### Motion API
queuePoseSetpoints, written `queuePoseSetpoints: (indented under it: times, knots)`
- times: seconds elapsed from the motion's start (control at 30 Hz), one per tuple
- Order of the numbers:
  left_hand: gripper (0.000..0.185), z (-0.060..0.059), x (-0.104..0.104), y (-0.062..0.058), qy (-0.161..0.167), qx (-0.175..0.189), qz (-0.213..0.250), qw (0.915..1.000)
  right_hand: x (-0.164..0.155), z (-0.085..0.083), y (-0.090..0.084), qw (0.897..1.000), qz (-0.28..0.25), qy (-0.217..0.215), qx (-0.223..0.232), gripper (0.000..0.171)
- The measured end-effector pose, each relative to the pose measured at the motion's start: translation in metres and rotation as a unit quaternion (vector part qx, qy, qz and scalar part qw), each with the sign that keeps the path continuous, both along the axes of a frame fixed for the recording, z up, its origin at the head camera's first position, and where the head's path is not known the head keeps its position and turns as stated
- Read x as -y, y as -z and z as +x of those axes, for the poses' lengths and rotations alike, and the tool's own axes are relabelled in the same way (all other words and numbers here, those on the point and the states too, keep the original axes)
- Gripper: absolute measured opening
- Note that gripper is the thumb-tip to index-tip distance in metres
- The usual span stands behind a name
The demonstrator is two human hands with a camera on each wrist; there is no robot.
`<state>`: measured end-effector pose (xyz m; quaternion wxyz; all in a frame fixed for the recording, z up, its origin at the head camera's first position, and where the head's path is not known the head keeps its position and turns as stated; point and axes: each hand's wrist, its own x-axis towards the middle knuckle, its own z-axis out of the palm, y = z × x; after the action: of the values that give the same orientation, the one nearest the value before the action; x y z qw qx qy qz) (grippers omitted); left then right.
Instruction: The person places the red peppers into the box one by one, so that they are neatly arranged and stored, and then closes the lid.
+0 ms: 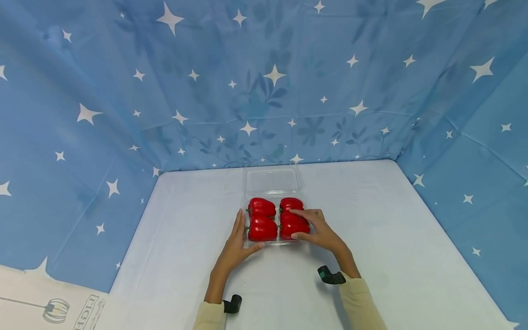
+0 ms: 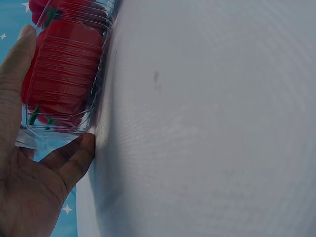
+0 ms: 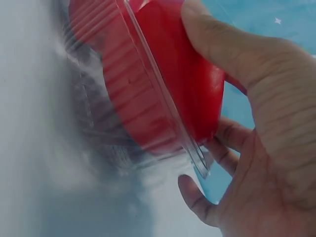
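A clear plastic clamshell container holds several red bell peppers, with its lid folded back behind it. At its left side is my left hand, fingers straight along the wall and thumb at the front edge. In the left wrist view the thumb lies by the rim and the fingertips meet the container's lower corner. My right hand grips the front right bell pepper, thumb in front and fingers behind. That pepper sits partly above the rim in the right wrist view. Two peppers fill the left side.
A white cloth covers the table under the container. Blue star-printed curtains stand behind and on both sides. Dark bands are strapped at both wrists, over light sleeves.
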<state>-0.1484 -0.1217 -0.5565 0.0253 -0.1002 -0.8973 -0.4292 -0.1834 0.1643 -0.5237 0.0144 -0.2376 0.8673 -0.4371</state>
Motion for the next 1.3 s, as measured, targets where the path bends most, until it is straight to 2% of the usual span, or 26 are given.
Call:
queuePoseSetpoints:
  times: [0.13,0.3,0.87,1.3]
  knots:
    - [0.111,-0.001,0.001,0.000,-0.001,0.003,-0.001,1.0000,0.005,0.000,-0.001,0.999,0.020,0.013,-0.024,0.068]
    - [0.110,-0.001,0.002,0.001,0.001,0.009,-0.001,1.0000,0.009,0.001,-0.002,0.999,0.040,0.029,-0.015,0.068]
    - [0.110,-0.001,0.002,0.001,0.004,-0.003,0.000,1.0000,0.013,0.001,-0.002,0.997,0.051,0.053,-0.037,0.059]
    - [0.111,-0.002,0.002,0.001,-0.002,0.004,-0.006,1.0000,0.017,0.001,-0.002,0.995,0.063,0.054,-0.059,0.057]
